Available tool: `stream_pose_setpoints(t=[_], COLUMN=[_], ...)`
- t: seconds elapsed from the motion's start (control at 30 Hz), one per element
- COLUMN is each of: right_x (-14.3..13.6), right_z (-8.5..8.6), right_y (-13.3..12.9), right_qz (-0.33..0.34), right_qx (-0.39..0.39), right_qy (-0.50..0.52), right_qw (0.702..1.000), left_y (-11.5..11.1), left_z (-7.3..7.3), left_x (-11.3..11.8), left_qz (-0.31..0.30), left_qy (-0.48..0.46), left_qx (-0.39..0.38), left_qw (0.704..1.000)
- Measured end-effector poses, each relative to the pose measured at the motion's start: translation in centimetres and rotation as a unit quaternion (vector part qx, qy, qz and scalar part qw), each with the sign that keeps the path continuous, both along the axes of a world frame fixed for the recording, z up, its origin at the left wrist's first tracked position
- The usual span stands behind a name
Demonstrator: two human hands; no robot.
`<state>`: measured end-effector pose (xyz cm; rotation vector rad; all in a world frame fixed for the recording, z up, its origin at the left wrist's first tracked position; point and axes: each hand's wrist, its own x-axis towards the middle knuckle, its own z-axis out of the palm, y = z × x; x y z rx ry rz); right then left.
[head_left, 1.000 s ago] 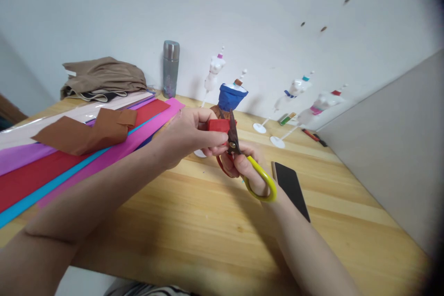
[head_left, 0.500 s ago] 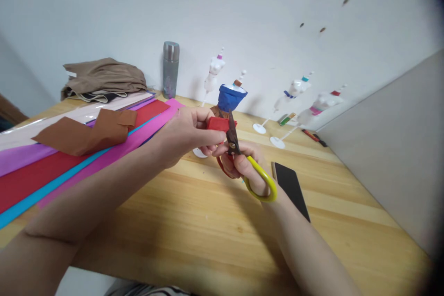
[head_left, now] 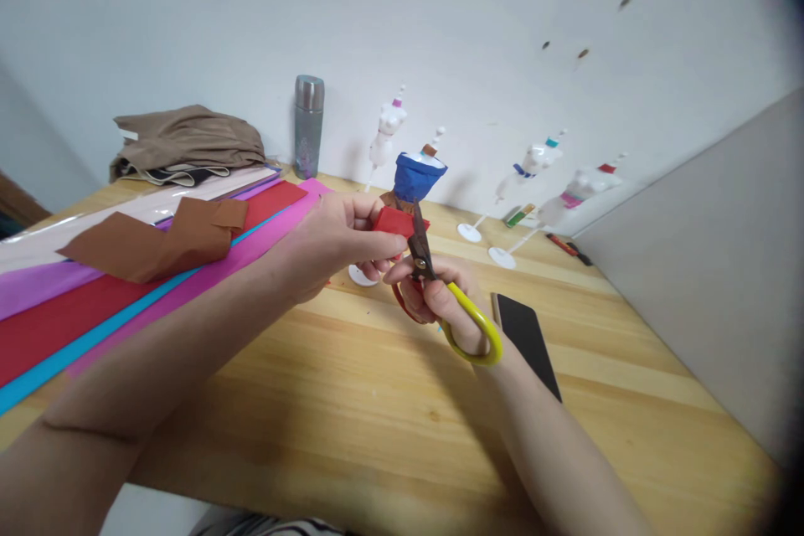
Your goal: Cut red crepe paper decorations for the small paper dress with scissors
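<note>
Between the thumb and fingers of my left hand (head_left: 355,234) is a small folded red piece (head_left: 394,223). My right hand (head_left: 449,301) grips scissors (head_left: 422,255) with a yellow handle loop and a red one. Their dark blades point up and away from me, at the right side of the red piece. Just behind the blades stands a small white mannequin dressed in a blue top (head_left: 418,177) and something brown below it. Both hands are raised above the wooden table (head_left: 377,402).
Coloured sheets (head_left: 144,301) with a brown piece (head_left: 157,243) on top lie at left, near folded brown cloth (head_left: 194,138). A flask (head_left: 308,126) stands by the wall. Three more mannequins (head_left: 384,134) stand behind. A black phone (head_left: 528,339) lies right of my right hand.
The red piece has shifted very slightly left in my left hand. A small red scrap now shows on the table below my left hand. Otherwise both hands hold nearly the same pose.
</note>
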<state>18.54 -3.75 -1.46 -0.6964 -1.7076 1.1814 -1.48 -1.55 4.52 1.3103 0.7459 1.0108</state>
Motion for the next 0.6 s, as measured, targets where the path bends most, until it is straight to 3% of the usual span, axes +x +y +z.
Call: stream_pose_setpoints(t=[0.6], right_x=[0.23], right_z=[-0.20], right_y=[0.04], right_qz=[0.009], right_qx=[-0.019], right_qy=[-0.013], right_qw=[1.000], left_y=[-0.44], left_z=[0.45], left_x=[-0.15], left_qz=[0.004], left_qy=[0.005], left_qx=[-0.012], left_qw=[1.000])
